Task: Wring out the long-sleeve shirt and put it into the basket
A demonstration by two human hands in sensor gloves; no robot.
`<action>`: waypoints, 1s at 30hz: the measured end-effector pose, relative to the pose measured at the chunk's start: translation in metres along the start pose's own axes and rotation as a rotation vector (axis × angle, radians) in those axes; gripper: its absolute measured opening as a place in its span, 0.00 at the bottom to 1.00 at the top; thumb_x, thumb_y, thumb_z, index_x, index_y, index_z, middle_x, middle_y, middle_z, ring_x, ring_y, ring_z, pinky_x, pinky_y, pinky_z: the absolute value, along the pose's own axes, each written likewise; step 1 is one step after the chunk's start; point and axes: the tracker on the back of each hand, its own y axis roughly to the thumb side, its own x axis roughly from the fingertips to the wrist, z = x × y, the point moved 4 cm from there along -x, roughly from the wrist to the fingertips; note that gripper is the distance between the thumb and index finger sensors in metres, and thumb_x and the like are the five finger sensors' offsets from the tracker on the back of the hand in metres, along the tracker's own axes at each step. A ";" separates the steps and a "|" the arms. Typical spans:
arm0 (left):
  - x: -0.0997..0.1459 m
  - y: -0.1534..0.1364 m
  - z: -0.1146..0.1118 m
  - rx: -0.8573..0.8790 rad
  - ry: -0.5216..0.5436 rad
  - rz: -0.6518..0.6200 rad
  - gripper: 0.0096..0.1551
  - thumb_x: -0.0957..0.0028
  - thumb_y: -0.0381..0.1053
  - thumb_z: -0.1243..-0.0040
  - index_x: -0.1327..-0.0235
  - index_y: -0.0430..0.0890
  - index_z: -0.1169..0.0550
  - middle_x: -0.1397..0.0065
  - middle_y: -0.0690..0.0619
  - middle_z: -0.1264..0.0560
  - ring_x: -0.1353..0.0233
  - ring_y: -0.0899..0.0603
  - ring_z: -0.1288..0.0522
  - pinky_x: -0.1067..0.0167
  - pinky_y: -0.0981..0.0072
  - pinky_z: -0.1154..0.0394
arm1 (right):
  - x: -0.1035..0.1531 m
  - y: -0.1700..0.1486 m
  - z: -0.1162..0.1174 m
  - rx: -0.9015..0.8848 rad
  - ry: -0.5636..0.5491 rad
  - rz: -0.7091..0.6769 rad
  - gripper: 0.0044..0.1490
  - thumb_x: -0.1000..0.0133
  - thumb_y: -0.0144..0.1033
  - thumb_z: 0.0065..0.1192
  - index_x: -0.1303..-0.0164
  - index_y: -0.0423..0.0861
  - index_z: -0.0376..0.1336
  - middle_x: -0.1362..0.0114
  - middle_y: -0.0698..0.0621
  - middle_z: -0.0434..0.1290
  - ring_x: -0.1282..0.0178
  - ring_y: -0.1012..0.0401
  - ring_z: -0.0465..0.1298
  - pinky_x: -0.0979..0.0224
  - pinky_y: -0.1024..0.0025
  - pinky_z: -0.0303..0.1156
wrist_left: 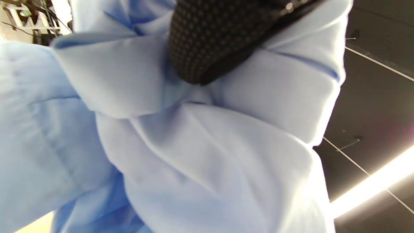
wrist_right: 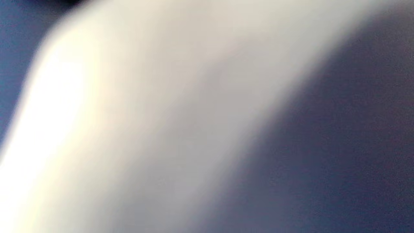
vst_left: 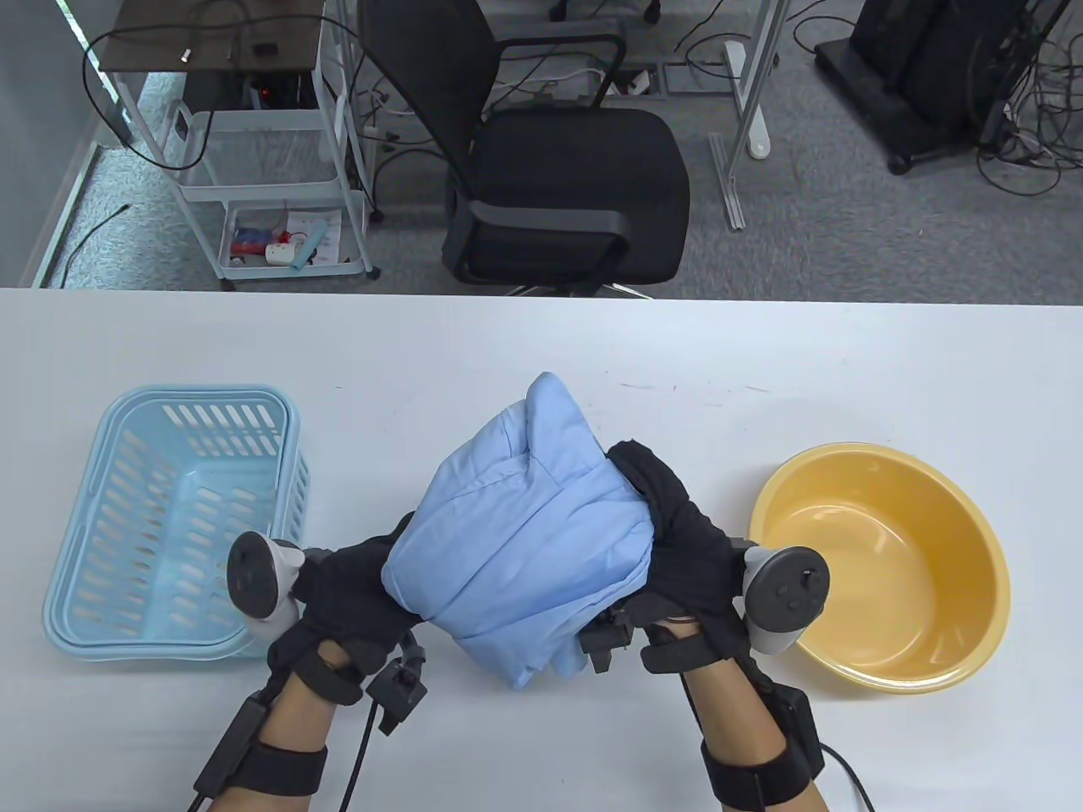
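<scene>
Since you've bunched light-blue cotton long-sleeve shirt (vst_left: 525, 541) into fat bundle above white surface (vst_left: 541, 338), left hand (vst_left: 351, 592) and right hand (vst_left: 677, 541) each clench an end, good for twisting. Pale-blue slotted plastic basket (vst_left: 80, 541) waits left, yellow plastic basin (vst_left: 990, 575) right.

A bunched, pale blue cotton long-sleeve shirt (wrist_left: 194, 155) fills nearly the whole left wrist view, its cloth gathered into deep folds that meet near the upper middle. A black, dotted-knit gloved finger (wrist_left: 207, 42) of the left hand hangs in from the top edge and presses into those folds. Behind the shirt, at the right, a dark ceiling (wrist_left: 381, 106) carries a bright strip light (wrist_left: 372, 186).
</scene>
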 end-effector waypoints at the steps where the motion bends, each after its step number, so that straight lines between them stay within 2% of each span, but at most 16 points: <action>1: 0.001 -0.005 -0.004 -0.044 -0.003 0.014 0.21 0.63 0.37 0.22 0.65 0.65 0.13 0.40 0.72 0.16 0.19 0.45 0.28 0.22 0.24 0.46 | 0.002 -0.006 0.002 -0.072 -0.006 0.039 0.38 0.46 0.25 0.78 0.28 0.39 0.59 0.32 0.39 0.73 0.39 0.42 0.81 0.41 0.52 0.86; 2: 0.002 -0.011 -0.007 -0.093 -0.011 0.034 0.27 0.62 0.30 0.22 0.63 0.66 0.13 0.39 0.73 0.17 0.18 0.45 0.29 0.22 0.24 0.47 | 0.004 -0.010 0.004 -0.117 -0.006 0.066 0.38 0.46 0.24 0.78 0.28 0.39 0.59 0.31 0.39 0.73 0.39 0.42 0.81 0.40 0.51 0.86; 3: 0.003 -0.017 -0.011 -0.122 -0.029 0.050 0.21 0.61 0.40 0.25 0.61 0.66 0.13 0.37 0.73 0.18 0.17 0.45 0.30 0.22 0.24 0.48 | 0.005 -0.014 0.005 -0.154 -0.009 0.093 0.38 0.45 0.24 0.77 0.28 0.39 0.59 0.31 0.39 0.72 0.38 0.42 0.80 0.39 0.51 0.85; 5: 0.005 -0.036 -0.022 -0.110 -0.137 0.121 0.22 0.61 0.46 0.26 0.55 0.66 0.14 0.33 0.74 0.20 0.15 0.41 0.35 0.24 0.22 0.52 | 0.009 -0.027 0.008 -0.242 -0.012 0.152 0.38 0.46 0.24 0.77 0.28 0.38 0.58 0.30 0.39 0.72 0.37 0.42 0.79 0.38 0.50 0.84; 7: 0.007 -0.046 -0.028 -0.024 -0.248 0.193 0.25 0.59 0.50 0.26 0.45 0.64 0.16 0.27 0.72 0.24 0.13 0.36 0.39 0.26 0.19 0.56 | 0.012 -0.035 0.004 -0.203 -0.031 0.159 0.38 0.45 0.24 0.76 0.27 0.38 0.58 0.30 0.39 0.71 0.37 0.41 0.79 0.38 0.49 0.83; 9: 0.008 -0.047 -0.026 0.084 -0.299 0.232 0.32 0.57 0.57 0.27 0.35 0.62 0.21 0.21 0.69 0.29 0.11 0.33 0.45 0.26 0.18 0.59 | 0.012 -0.039 -0.003 -0.168 -0.063 0.163 0.38 0.45 0.25 0.76 0.27 0.38 0.57 0.30 0.39 0.71 0.37 0.41 0.79 0.38 0.50 0.83; 11: 0.008 -0.041 -0.019 0.162 -0.260 0.236 0.42 0.55 0.59 0.28 0.24 0.58 0.29 0.14 0.61 0.36 0.11 0.31 0.49 0.27 0.17 0.61 | 0.011 -0.034 -0.009 -0.147 -0.080 0.126 0.38 0.43 0.26 0.75 0.26 0.38 0.56 0.29 0.39 0.70 0.36 0.42 0.78 0.37 0.50 0.83; 13: 0.008 -0.032 -0.009 0.155 -0.150 0.211 0.63 0.59 0.70 0.26 0.14 0.58 0.47 0.11 0.50 0.53 0.12 0.28 0.53 0.29 0.14 0.58 | 0.009 -0.025 -0.015 -0.086 -0.107 0.074 0.38 0.42 0.27 0.73 0.26 0.39 0.56 0.29 0.39 0.70 0.35 0.42 0.78 0.36 0.49 0.82; 14: 0.009 -0.027 -0.004 0.125 -0.077 0.229 0.72 0.63 0.74 0.25 0.14 0.55 0.53 0.12 0.45 0.57 0.12 0.27 0.54 0.31 0.13 0.58 | 0.009 -0.018 -0.019 -0.029 -0.119 0.038 0.38 0.42 0.28 0.73 0.26 0.39 0.56 0.28 0.40 0.70 0.35 0.42 0.77 0.35 0.49 0.82; 15: 0.009 -0.023 -0.003 0.103 -0.068 0.231 0.77 0.65 0.76 0.24 0.14 0.53 0.56 0.13 0.44 0.61 0.13 0.26 0.57 0.32 0.13 0.59 | 0.009 -0.015 -0.020 0.004 -0.125 0.022 0.38 0.42 0.28 0.73 0.26 0.39 0.55 0.28 0.40 0.70 0.35 0.42 0.77 0.35 0.50 0.82; 19: 0.006 -0.010 -0.019 -0.073 -0.154 0.257 0.90 0.70 0.81 0.25 0.20 0.48 0.69 0.19 0.38 0.73 0.16 0.22 0.66 0.34 0.11 0.60 | 0.013 -0.007 -0.014 0.047 -0.118 -0.022 0.37 0.42 0.29 0.73 0.26 0.40 0.55 0.28 0.40 0.69 0.34 0.43 0.77 0.35 0.50 0.82; 22: 0.003 -0.010 -0.032 -0.122 -0.206 0.283 0.89 0.70 0.80 0.24 0.24 0.45 0.69 0.22 0.36 0.76 0.17 0.21 0.67 0.34 0.11 0.61 | 0.015 -0.007 -0.002 -0.035 -0.081 -0.029 0.38 0.42 0.29 0.73 0.26 0.40 0.55 0.28 0.40 0.69 0.34 0.43 0.77 0.35 0.50 0.81; 24: 0.002 -0.012 -0.035 -0.209 -0.198 0.296 0.89 0.70 0.79 0.23 0.25 0.44 0.68 0.23 0.35 0.77 0.17 0.21 0.68 0.34 0.11 0.61 | 0.019 -0.006 0.012 -0.131 -0.032 -0.030 0.37 0.42 0.30 0.73 0.26 0.40 0.55 0.28 0.41 0.69 0.35 0.43 0.77 0.35 0.50 0.82; 26: 0.001 -0.014 -0.035 -0.253 -0.190 0.288 0.91 0.70 0.78 0.22 0.24 0.42 0.69 0.22 0.34 0.74 0.17 0.21 0.66 0.33 0.12 0.60 | 0.023 -0.005 0.024 -0.192 0.015 -0.040 0.37 0.42 0.30 0.73 0.26 0.41 0.55 0.28 0.41 0.69 0.34 0.43 0.77 0.34 0.50 0.81; 30: 0.001 -0.018 -0.033 -0.234 -0.160 0.252 0.91 0.70 0.75 0.20 0.21 0.41 0.67 0.19 0.35 0.68 0.15 0.23 0.61 0.32 0.13 0.58 | 0.029 -0.004 0.051 -0.346 0.131 -0.034 0.37 0.42 0.32 0.72 0.25 0.43 0.56 0.27 0.42 0.69 0.32 0.44 0.76 0.32 0.51 0.80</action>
